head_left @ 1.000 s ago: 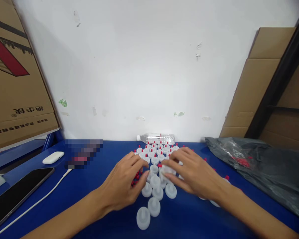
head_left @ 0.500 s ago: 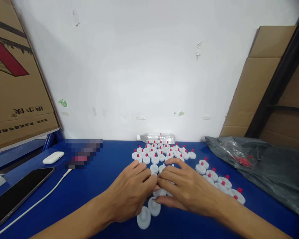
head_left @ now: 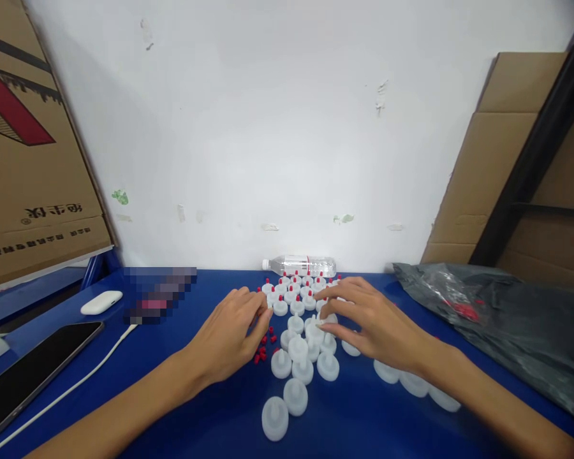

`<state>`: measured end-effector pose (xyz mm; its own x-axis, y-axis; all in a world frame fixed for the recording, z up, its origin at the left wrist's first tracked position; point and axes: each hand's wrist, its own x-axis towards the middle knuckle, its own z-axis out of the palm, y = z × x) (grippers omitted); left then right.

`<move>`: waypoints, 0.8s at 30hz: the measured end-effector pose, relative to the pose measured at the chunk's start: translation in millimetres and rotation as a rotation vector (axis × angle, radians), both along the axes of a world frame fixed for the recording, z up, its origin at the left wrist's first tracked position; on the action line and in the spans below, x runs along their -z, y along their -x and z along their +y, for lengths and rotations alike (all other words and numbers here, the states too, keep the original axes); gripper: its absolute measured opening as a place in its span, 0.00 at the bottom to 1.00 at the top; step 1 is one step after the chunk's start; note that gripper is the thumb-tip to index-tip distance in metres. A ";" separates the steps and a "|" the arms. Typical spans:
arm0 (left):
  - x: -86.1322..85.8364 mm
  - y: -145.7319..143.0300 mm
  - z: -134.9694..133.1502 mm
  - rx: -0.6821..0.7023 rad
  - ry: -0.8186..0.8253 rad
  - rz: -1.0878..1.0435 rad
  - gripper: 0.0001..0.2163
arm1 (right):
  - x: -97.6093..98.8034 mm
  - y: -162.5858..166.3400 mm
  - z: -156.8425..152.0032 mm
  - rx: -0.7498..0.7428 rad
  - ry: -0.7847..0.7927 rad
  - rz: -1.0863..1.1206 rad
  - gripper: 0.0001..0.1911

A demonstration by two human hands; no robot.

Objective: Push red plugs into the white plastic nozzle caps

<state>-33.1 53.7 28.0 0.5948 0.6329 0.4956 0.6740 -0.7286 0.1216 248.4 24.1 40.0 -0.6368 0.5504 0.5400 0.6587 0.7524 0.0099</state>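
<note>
My left hand (head_left: 239, 328) is over the left edge of the white caps, fingers curled and thumb close to them; whatever they hold is hidden. Small loose red tips (head_left: 262, 352) lie beside its thumb on the blue table. My right hand (head_left: 351, 319) hovers above the middle of the group with thumb and fingers apart, fingertips close to a white spouted cap (head_left: 314, 331). Nearer me lie several round white caps without red tips, such as a white cap (head_left: 275, 418). Behind, white caps with red tips (head_left: 280, 307) stand in rows.
A clear bottle (head_left: 303, 265) lies against the wall. On the right are a dark plastic bag (head_left: 516, 331) and more white caps (head_left: 415, 384), partly under my right forearm. A phone (head_left: 38, 376), white cable (head_left: 81, 382) and white case (head_left: 101, 303) are on the left.
My hands were together over the caps and have moved apart. The left went left and slightly away from me, the right a little right, uncovering loose red tips and white caps.
</note>
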 end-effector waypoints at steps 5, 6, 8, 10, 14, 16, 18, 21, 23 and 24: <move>2.0 -2.3 -1.2 0.012 0.018 0.012 0.10 | -1.0 7.3 -6.9 0.019 0.060 -0.007 0.06; 1.9 -2.2 -1.3 0.012 0.020 0.016 0.10 | -1.1 7.6 -7.2 0.016 0.067 -0.013 0.07; 1.8 -2.0 -1.4 0.010 0.029 0.026 0.10 | -1.3 8.0 -7.4 0.001 0.082 -0.016 0.07; 1.9 -2.0 -1.5 0.011 0.042 0.037 0.10 | -1.5 8.5 -7.5 -0.010 0.099 -0.013 0.07; 2.9 -2.7 -0.9 0.011 0.065 0.053 0.10 | -1.0 9.7 -8.3 -0.012 0.125 -0.004 0.07; 3.6 -2.9 -0.5 0.006 0.069 0.057 0.10 | -0.2 10.1 -8.7 -0.015 0.136 -0.005 0.07; 4.3 -2.9 -0.4 0.002 0.069 0.066 0.10 | 0.6 10.6 -9.0 -0.021 0.145 0.000 0.07; 5.0 -2.7 -0.7 -0.001 0.073 0.080 0.10 | 1.1 11.7 -9.5 -0.035 0.165 0.013 0.08; 5.4 -2.6 -0.8 -0.002 0.077 0.081 0.10 | 1.0 12.4 -9.7 -0.047 0.174 0.016 0.08; 5.5 -2.6 -0.8 -0.002 0.079 0.080 0.10 | 1.0 12.7 -9.8 -0.050 0.176 0.014 0.09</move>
